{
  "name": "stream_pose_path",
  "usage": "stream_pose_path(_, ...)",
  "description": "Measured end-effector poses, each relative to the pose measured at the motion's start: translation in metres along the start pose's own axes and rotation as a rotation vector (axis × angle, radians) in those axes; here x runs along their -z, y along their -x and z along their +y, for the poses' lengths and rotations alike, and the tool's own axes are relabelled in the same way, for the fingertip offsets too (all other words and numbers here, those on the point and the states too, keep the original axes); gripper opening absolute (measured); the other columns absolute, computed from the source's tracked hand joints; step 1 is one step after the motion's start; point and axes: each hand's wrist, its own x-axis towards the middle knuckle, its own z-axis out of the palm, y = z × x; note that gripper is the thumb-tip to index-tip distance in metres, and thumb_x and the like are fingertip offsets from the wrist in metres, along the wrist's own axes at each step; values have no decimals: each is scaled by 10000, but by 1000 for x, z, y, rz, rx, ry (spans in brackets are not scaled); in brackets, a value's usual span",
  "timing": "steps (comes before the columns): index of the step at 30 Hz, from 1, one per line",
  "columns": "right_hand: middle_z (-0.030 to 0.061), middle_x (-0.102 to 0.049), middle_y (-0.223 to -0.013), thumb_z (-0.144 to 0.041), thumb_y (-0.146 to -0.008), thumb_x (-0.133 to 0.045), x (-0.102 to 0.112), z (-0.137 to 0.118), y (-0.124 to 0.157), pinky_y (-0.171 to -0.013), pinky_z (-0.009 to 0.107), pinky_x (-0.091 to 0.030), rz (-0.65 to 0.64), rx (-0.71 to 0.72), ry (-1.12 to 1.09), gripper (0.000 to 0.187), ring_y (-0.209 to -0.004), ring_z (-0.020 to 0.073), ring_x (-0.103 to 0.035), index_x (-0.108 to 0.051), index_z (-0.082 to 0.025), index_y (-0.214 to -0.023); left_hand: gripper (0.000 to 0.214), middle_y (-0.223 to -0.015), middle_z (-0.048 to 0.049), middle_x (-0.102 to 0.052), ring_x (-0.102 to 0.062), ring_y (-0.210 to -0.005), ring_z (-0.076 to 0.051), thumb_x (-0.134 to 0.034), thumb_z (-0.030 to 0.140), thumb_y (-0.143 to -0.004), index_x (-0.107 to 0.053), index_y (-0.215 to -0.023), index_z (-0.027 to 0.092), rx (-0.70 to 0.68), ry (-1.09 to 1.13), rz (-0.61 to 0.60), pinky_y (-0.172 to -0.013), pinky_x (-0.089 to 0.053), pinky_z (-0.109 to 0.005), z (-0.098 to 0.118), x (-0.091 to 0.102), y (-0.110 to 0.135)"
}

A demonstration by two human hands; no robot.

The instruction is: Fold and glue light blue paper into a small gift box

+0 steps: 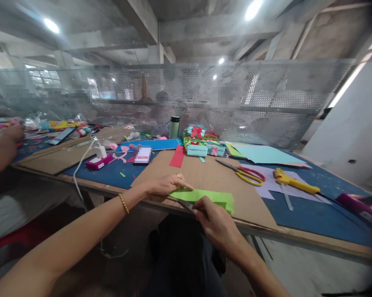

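A strip of bright green paper [210,196] lies along the near edge of a brown cardboard sheet [161,177], its right end folded and raised a little. My left hand [165,184] rests on the paper's left end, index finger stretched along it and the other fingers partly hidden. Below the paper's front edge, my right hand [212,218] is closed around a thin pointed metal blade [185,203] that points left; its handle is hidden in the fist. Nearby on the cardboard are red paper [177,156] and scissors [243,171] with red and yellow handles.
A yellow glue gun [297,181] lies on lilac paper at right. Small paper boxes with bows [196,146] and a green bottle [174,127] stand behind. A phone [142,154] and purple box [98,163] are at left. Another person's arm [2,150] reaches in far left.
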Motion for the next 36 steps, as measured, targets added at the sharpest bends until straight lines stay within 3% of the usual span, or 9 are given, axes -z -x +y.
stream_pose_path(8, 84, -725, -917, -196, -953, -480, -7, -13, -13, -692, 309, -367, 8, 0, 48, 58, -892, 266, -677, -530, -198, -982, 444, -976, -45, -542, -522, -893, -162, -402, 156, -944, -684, -1268, 269, -17, 1, -36, -845, -418, -282, -8, 4, -3)
stream_pose_path(21, 71, -720, -901, -191, -952, -480, -15, -15, -21, -677, 285, -347, 23, 73, 31, 60, -863, 235, -666, -535, -197, -978, 585, -953, -35, -577, -512, -890, -166, -412, 48, -796, -683, -1268, 262, -17, 57, -83, -827, -409, -280, -10, 9, -6)
stream_pose_path(36, 80, -716, -913, -184, -959, -483, -19, -20, -18, -635, 284, -302, 34, 87, 83, 51, -852, 244, -667, -531, -185, -975, 502, -981, -35, -546, -519, -890, -154, -424, 116, -871, -684, -1272, 269, 24, 41, -94, -826, -425, -256, -7, 12, -3)
